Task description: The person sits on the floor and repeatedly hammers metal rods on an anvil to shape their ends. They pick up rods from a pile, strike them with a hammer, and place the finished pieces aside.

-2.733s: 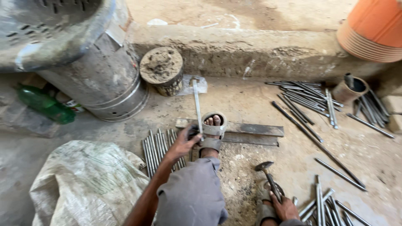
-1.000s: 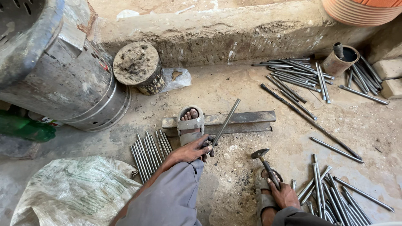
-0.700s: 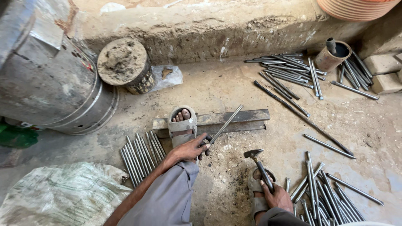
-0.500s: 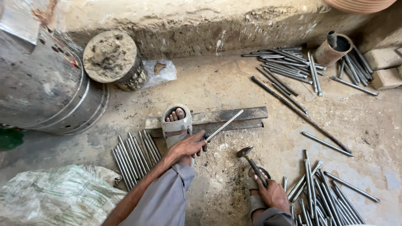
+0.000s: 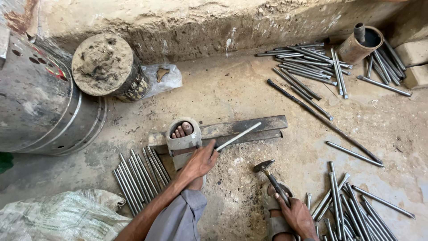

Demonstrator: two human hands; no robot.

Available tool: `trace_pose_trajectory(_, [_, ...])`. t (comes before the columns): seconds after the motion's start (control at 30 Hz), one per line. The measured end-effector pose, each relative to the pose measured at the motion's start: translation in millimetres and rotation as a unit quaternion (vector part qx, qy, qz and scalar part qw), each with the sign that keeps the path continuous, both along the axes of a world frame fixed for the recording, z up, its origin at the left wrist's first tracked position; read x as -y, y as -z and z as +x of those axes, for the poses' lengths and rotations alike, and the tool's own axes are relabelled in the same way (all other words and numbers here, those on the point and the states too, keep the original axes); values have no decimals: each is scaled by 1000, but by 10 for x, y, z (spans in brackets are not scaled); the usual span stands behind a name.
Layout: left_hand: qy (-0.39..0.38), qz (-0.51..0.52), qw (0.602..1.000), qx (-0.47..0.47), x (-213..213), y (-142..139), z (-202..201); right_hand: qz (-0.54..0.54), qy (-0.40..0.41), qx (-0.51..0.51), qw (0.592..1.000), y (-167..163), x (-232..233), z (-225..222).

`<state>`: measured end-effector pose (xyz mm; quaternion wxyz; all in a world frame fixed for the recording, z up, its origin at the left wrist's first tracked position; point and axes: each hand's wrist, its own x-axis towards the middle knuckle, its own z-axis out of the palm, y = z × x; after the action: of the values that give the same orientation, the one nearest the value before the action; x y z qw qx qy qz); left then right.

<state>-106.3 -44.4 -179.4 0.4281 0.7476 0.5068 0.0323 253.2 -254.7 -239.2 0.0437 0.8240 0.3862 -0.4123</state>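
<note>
My left hand (image 5: 199, 161) grips one end of a thin metal rod (image 5: 240, 135). The rod's far end lies across a flat dark steel bar (image 5: 243, 128) on the ground. My sandalled left foot (image 5: 181, 137) stands on that bar's left end. My right hand (image 5: 298, 217) holds the handle of a small hammer (image 5: 269, 174), whose head hangs low above the dirt to the right of the rod. My right foot (image 5: 271, 207) rests just under the hammer handle.
A neat row of rods (image 5: 137, 175) lies left of my left arm. Loose rods lie at lower right (image 5: 345, 201) and upper right (image 5: 312, 62). A large metal drum (image 5: 40, 102), a dirt-topped can (image 5: 107, 67), a rusty can (image 5: 360, 43), a sack (image 5: 62, 218) and a concrete ledge (image 5: 214, 22) surround me.
2.7 s ago the rod stood nearly upright across the bar; my left hand has swung it to slant up-right, resting on the bar. The hammer stays low. My view shifted.
</note>
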Motion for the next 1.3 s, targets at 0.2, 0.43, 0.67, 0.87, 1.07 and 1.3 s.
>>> trace_pose_trajectory(0.2, [33, 152, 982, -103, -162, -335, 136, 5, 0, 0, 1000, 35, 36, 9])
trace_pose_trajectory(0.43, [48, 296, 943, -141, -145, -411, 182, 8, 3, 0, 1000, 43, 34, 15])
trace_pose_trajectory(0.67, [80, 396, 904, -142, -98, -154, 90, 2, -18, -13, 1000, 216, 211, 113])
trace_pose_trajectory(0.87, [105, 443, 877, -155, -87, 89, 21, 89, 40, -96, 991, 213, 243, 60])
trace_pose_trajectory(1.07, [97, 411, 894, -149, -102, 49, 18, 175, 73, -125, 974, -419, -274, -302])
trace_pose_trajectory(1.3, [80, 403, 901, -139, -72, -110, 41, 204, 1, -110, 973, -912, -1011, -450])
